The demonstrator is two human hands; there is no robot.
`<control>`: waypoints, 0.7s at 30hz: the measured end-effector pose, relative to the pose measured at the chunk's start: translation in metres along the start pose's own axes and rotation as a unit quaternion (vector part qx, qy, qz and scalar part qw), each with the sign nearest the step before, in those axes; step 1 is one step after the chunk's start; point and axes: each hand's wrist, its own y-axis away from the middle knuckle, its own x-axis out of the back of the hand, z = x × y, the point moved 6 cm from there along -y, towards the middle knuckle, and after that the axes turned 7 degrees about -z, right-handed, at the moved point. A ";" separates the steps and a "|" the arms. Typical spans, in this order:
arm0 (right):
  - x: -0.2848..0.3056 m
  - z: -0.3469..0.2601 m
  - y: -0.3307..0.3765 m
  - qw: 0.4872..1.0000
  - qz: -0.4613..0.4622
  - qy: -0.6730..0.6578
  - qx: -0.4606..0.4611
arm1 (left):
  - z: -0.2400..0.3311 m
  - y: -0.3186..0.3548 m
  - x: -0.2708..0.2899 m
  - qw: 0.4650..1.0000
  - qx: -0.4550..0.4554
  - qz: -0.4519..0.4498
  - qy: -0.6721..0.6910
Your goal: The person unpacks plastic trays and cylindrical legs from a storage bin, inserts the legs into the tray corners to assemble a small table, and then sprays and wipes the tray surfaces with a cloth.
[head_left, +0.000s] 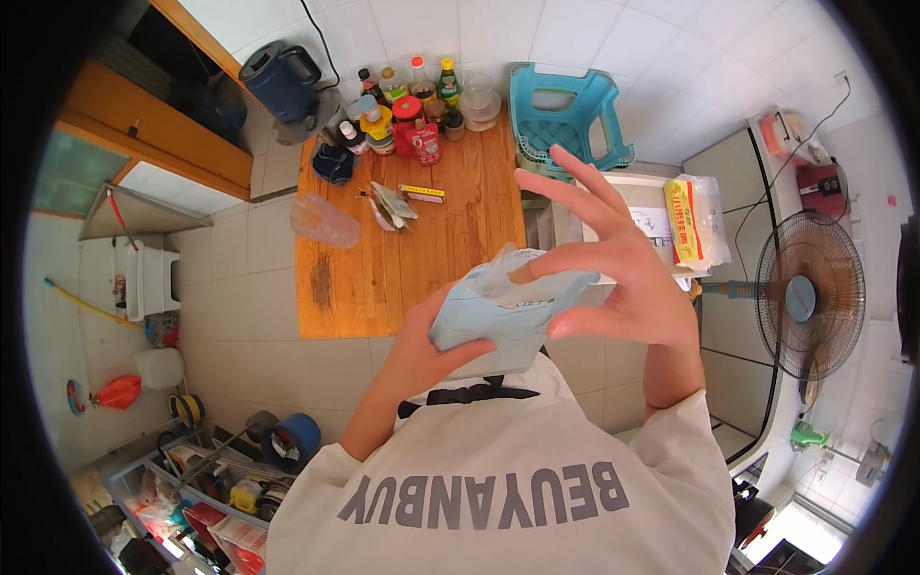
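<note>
- Packet (pixel 498 321): pale blue, before you.
- Your left hand (pixel 419 347): wrapped around its lower side.
- Your right hand (pixel 628 278): half-open at its top; grip unclear.

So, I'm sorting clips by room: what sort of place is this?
Probably a home kitchen or dining area: sauce bottles crowd a wooden table, and a dark jug stands nearby.

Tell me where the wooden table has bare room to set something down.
The wooden table is bare between the clear cup and its near edge, and right of the small yellow strip. Its back is crowded with bottles and jars; small items lie mid-table. The light blue packet hides the near right corner.
</note>
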 end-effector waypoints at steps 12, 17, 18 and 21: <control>-0.050 -0.010 0.002 0.994 -0.113 -0.005 -0.015 | 0.008 -0.001 -0.005 0.997 -0.019 -0.036 -0.062; -0.010 0.011 0.012 0.982 0.023 -0.189 0.014 | 0.004 0.006 -0.007 0.998 -0.005 -0.039 -0.045; -0.002 0.013 0.016 0.984 0.066 -0.162 0.007 | 0.006 0.008 -0.006 0.998 -0.006 -0.033 -0.043; 0.010 0.008 0.021 0.988 0.141 -0.068 0.000 | 0.007 0.009 -0.007 0.999 -0.003 -0.030 -0.041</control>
